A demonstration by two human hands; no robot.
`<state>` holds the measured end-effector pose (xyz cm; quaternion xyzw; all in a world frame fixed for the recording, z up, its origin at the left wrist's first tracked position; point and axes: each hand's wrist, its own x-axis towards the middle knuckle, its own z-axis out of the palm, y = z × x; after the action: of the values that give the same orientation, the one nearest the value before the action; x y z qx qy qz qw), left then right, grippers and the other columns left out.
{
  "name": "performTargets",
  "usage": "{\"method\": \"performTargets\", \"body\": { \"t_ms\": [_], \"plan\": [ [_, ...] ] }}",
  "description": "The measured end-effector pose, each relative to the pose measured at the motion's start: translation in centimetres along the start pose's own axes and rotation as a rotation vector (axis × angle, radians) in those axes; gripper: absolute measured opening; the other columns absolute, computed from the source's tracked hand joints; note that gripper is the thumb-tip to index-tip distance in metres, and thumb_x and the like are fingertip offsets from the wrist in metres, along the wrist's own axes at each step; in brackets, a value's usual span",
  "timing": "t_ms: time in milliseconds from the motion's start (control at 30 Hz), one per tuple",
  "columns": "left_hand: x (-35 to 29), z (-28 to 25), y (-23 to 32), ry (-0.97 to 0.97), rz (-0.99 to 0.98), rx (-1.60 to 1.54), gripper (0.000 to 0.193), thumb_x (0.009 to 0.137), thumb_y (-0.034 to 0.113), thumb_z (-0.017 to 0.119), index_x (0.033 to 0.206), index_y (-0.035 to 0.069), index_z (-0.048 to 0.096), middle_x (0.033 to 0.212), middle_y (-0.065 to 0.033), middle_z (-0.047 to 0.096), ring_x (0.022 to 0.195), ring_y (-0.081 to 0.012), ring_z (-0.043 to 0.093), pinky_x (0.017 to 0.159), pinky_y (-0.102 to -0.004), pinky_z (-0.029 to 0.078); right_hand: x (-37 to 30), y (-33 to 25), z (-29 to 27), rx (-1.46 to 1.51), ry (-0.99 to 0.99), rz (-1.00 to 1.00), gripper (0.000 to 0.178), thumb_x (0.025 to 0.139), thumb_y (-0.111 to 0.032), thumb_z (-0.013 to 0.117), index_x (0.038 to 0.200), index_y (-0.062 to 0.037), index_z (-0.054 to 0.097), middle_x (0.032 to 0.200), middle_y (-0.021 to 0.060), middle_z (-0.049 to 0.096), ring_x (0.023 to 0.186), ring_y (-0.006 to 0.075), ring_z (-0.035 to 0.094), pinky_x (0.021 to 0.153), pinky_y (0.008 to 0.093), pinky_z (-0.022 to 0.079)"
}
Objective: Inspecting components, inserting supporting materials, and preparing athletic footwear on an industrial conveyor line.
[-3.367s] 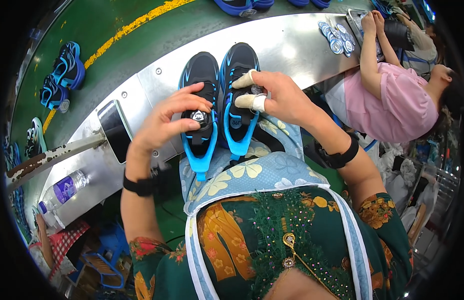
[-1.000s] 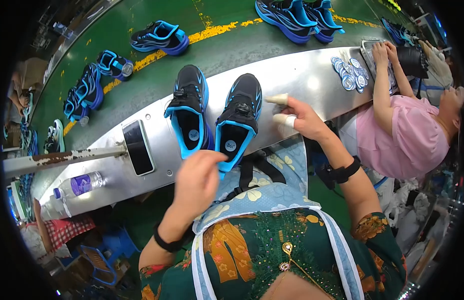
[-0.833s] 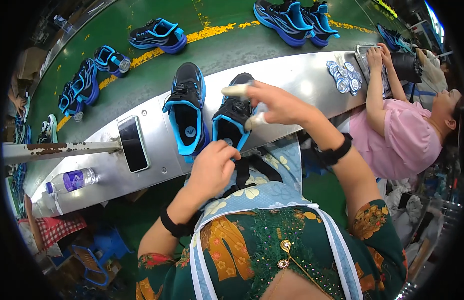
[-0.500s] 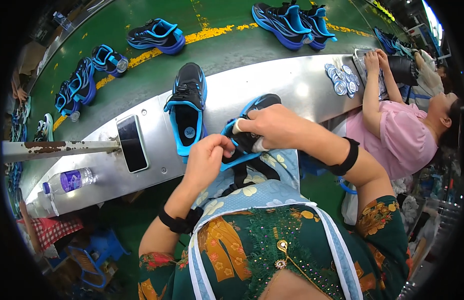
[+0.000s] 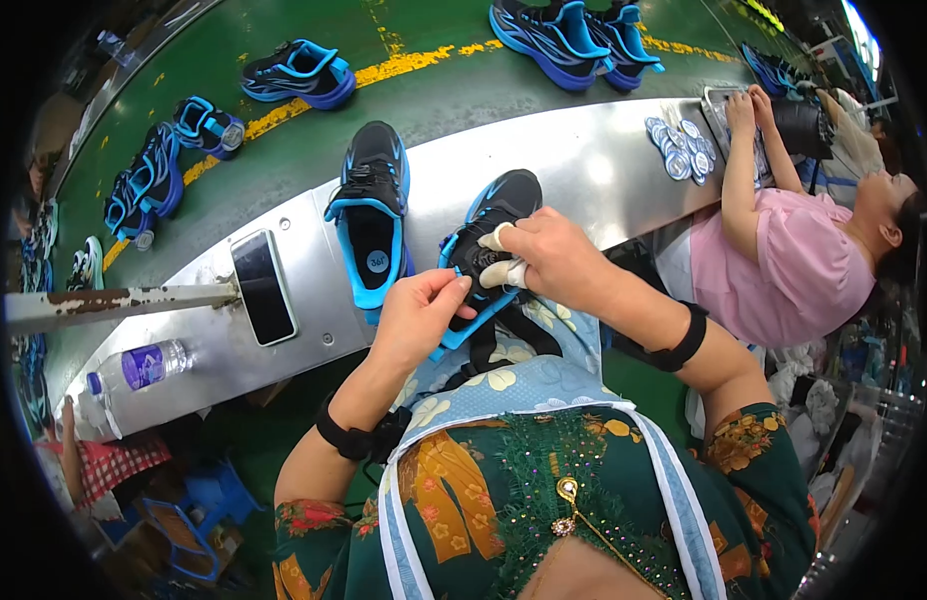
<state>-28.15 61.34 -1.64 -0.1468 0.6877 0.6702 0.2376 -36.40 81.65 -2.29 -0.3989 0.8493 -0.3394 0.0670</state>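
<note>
In the head view, the tilted shoe [image 5: 492, 213] is leaning over just right of the upright shoe [image 5: 372, 190], whereas a second ago it was standing level on the table [image 5: 554, 150]. Below and right of the upright shoe, the left hand [image 5: 419, 315] is pinching the tilted shoe's blue collar edge between thumb and finger, while farther right the right hand [image 5: 554, 250], earlier hovering apart, is now curling its pale-wrapped, slightly parted thumb and finger onto the lacing, gripping there.
</note>
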Motion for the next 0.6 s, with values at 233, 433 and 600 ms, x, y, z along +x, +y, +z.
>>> {"method": "performTargets", "body": {
  "t_ms": [233, 433, 600],
  "plan": [
    [-2.6, -4.6, 3.0, 0.697, 0.433, 0.577, 0.031, 0.088, 0.016, 0.065, 0.115, 0.001, 0.063, 0.097, -0.0132, 0.065, 0.070, -0.0151, 0.060, 0.065, -0.0276, 0.048, 4.3, 2.0, -5.6, 0.147, -0.501, 0.076, 0.043, 0.081, -0.031, 0.073, 0.118, -0.0096, 0.066, 0.103, 0.0178, 0.069, 0.096, 0.0327, 0.066, 0.080, 0.0398, 0.051],
    [1.7, -7.9, -1.8, 0.571, 0.258, 0.576, 0.034, 0.088, 0.023, 0.061, 0.112, -0.002, 0.064, 0.089, -0.0194, 0.065, 0.076, -0.0314, 0.062, 0.071, -0.0361, 0.047, 12.5, 1.3, -0.5, 0.407, -0.125, -0.061, 0.057, 0.076, -0.020, 0.079, 0.129, -0.0152, 0.059, 0.096, 0.0125, 0.064, 0.079, 0.0225, 0.059, 0.070, 0.0344, 0.048],
    [-1.6, -7.3, -2.6, 0.432, 0.036, 0.407, 0.024, 0.091, 0.019, 0.057, 0.100, -0.002, 0.066, 0.080, -0.0099, 0.067, 0.073, -0.0212, 0.062, 0.067, -0.0324, 0.046, 9.2, -2.5, 1.1, 0.240, -0.592, -0.270, 0.063, 0.068, -0.007, 0.073, 0.128, -0.0226, 0.058, 0.092, 0.0159, 0.061, 0.090, 0.0355, 0.062, 0.079, 0.0429, 0.049]
  ]
}}
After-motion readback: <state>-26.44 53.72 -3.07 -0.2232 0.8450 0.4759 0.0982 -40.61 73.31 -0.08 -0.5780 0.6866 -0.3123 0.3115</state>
